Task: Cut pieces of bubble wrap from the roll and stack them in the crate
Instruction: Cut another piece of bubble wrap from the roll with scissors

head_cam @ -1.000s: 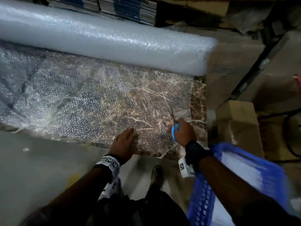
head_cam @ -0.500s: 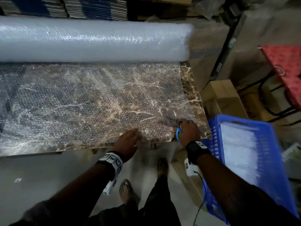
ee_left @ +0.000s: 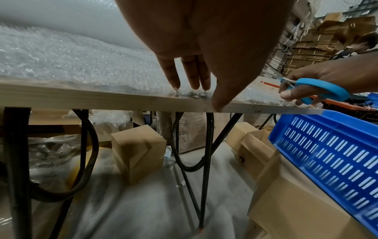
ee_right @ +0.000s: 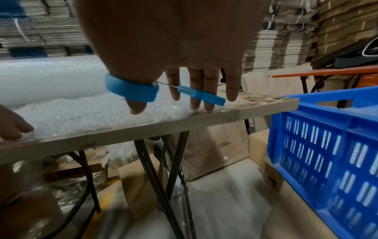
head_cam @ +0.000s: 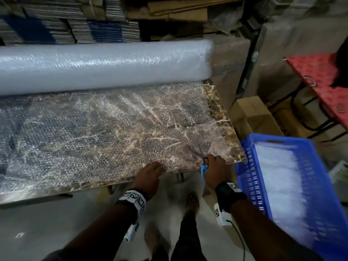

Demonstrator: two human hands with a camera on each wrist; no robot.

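Clear bubble wrap is spread from its white roll across the marbled worktop. At the near edge it is pressed by straight left-hand fingers; blue-handled scissors are gripped by right-hand fingers near the right corner.

No readable text or numbers anywhere. Only markings: black-and-white square fiducial tags on the white wristband and black wrist strap; print on brown cardboard box too blurred.

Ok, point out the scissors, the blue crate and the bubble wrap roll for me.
scissors (ee_left: 319, 90): left wrist view, blue handle loop.
blue crate (head_cam: 248, 178): head view, slotted left wall.
bubble wrap roll (head_cam: 105, 66): head view, middle of its curved side.
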